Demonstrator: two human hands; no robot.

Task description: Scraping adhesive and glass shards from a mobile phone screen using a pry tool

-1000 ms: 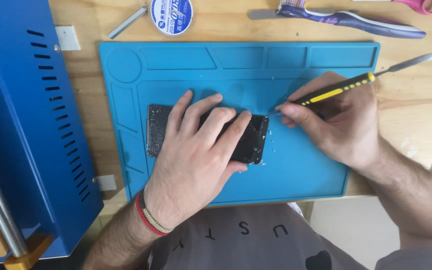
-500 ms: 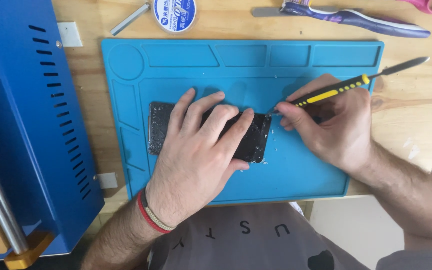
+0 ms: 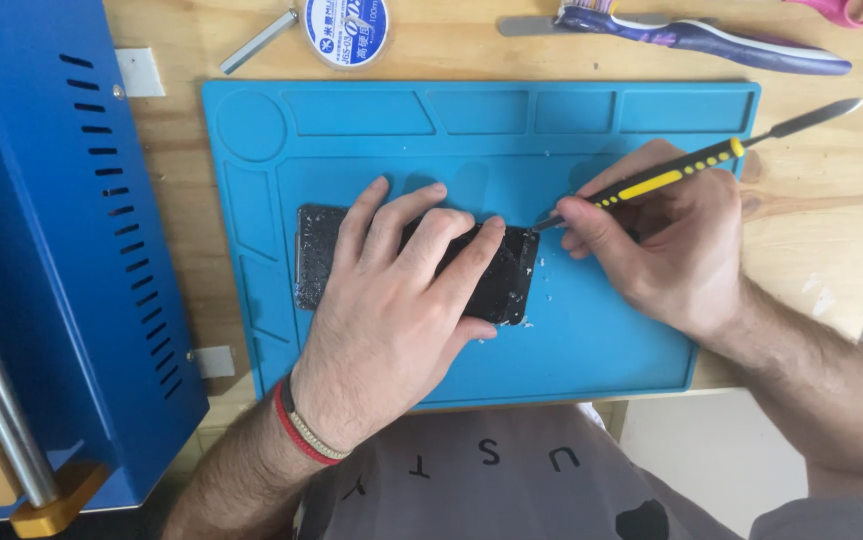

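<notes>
A dark, cracked phone point(image 3: 317, 258) lies flat on a blue silicone work mat point(image 3: 511, 140). My left hand point(image 3: 401, 300) presses down on it with fingers spread, covering most of its middle. My right hand point(image 3: 661, 240) grips a black-and-yellow metal pry tool point(image 3: 671, 175) like a pen. The tool's near tip touches the phone's upper right corner, beside my left fingertips. Small white crumbs lie on the mat by that corner.
A tall blue metal machine point(image 3: 41, 250) stands along the left. Beyond the mat on the wooden table lie a round wire spool point(image 3: 346, 28), a small metal bar point(image 3: 259, 40), a purple toothbrush point(image 3: 711, 35) and pink scissor handles point(image 3: 851, 10).
The tool's tip has stayed at the phone's upper right corner with only a slight shift. My left hand has kept its hold on the phone.
</notes>
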